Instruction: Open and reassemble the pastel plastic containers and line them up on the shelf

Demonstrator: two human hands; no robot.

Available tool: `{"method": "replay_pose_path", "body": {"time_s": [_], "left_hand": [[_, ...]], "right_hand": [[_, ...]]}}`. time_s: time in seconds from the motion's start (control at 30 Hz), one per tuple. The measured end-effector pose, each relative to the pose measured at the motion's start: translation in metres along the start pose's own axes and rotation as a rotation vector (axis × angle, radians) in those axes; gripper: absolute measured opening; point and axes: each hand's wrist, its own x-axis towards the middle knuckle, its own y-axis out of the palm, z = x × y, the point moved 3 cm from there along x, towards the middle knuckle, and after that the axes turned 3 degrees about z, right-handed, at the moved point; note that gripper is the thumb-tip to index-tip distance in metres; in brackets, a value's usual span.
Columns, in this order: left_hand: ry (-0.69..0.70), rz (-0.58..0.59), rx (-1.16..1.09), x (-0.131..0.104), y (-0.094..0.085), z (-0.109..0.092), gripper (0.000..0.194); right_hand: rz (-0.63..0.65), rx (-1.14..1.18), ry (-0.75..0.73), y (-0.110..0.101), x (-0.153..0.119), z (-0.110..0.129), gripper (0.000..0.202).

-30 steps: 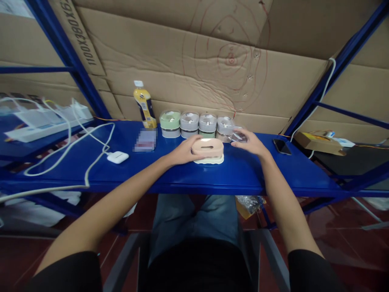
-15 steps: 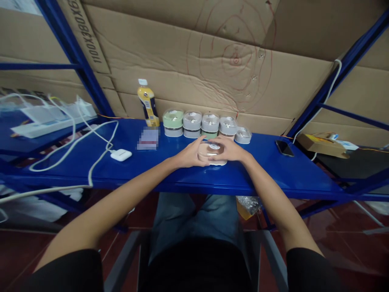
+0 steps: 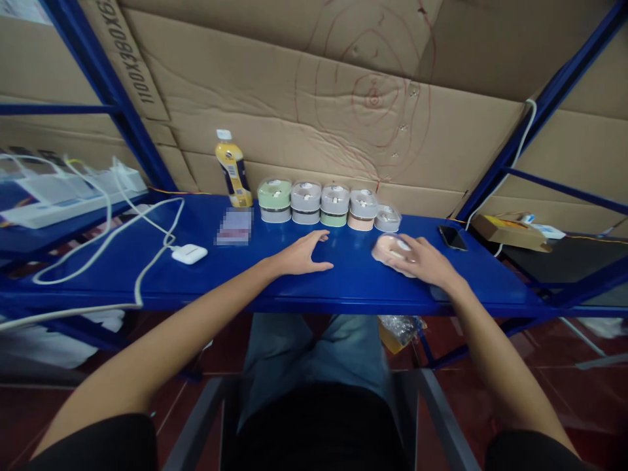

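Note:
My right hand (image 3: 426,260) grips a pink case with a clear lid (image 3: 387,247) low over the blue table (image 3: 314,288), right of centre. My left hand (image 3: 307,254) is empty, thumb and fingers spread apart, near the table's middle. Behind the hands stands a row of stacked clear-lidded cases: a green one (image 3: 275,194) on a grey one at the left, then grey ones (image 3: 305,196), a grey one (image 3: 335,197) over a green one, and a grey one over a pink one (image 3: 361,223). A single grey case (image 3: 387,218) ends the row.
A yellow bottle (image 3: 233,170) and a blurred-out packet (image 3: 234,226) stand left of the row. Further left lie a white earphone case (image 3: 189,254), cables and a power strip (image 3: 73,196). A phone (image 3: 452,237) and open carton (image 3: 513,233) are at the right.
My left hand has let go of the pink case and stands apart from it. My right hand has carried the case to the right. The view has shifted slightly.

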Motion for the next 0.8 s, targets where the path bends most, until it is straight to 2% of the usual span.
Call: {"method": "replay_pose_path", "body": {"time_s": [0.07,0.17,0.27,0.37,0.5,0.6,0.67,0.7,0.73,0.8], "left_hand": [[0.007,0.008,0.019,0.001,0.0,-0.002,0.091],[0.014,0.013,0.045,0.001,-0.002,-0.006,0.085],[0.013,0.025,0.068,0.0,-0.003,-0.011,0.081],[0.005,0.049,0.099,-0.002,-0.004,-0.014,0.077],[0.011,0.059,0.123,-0.002,-0.004,-0.015,0.075],[0.023,0.057,0.129,-0.002,-0.003,-0.014,0.075],[0.026,0.057,0.132,-0.002,-0.003,-0.013,0.074],[0.027,0.058,0.133,-0.002,-0.003,-0.013,0.073],[0.029,0.059,0.134,-0.002,-0.003,-0.013,0.072],[0.034,0.058,0.134,-0.002,-0.003,-0.012,0.069]], "right_hand": [[-0.016,-0.104,0.248,-0.01,-0.003,-0.034,0.095],[-0.074,-0.205,0.512,-0.017,0.021,-0.065,0.089],[-0.087,-0.19,0.594,-0.015,0.064,-0.075,0.084],[-0.089,-0.126,0.613,-0.012,0.099,-0.078,0.088],[-0.204,-0.102,0.557,-0.013,0.11,-0.073,0.094],[-0.315,-0.207,0.371,-0.014,0.108,-0.055,0.075],[-0.285,-0.297,0.148,-0.008,0.11,-0.035,0.067],[-0.236,-0.332,0.048,-0.002,0.112,-0.024,0.069],[-0.177,-0.356,-0.022,0.004,0.114,-0.015,0.073],[-0.086,-0.376,-0.063,0.015,0.117,-0.001,0.081]]}}
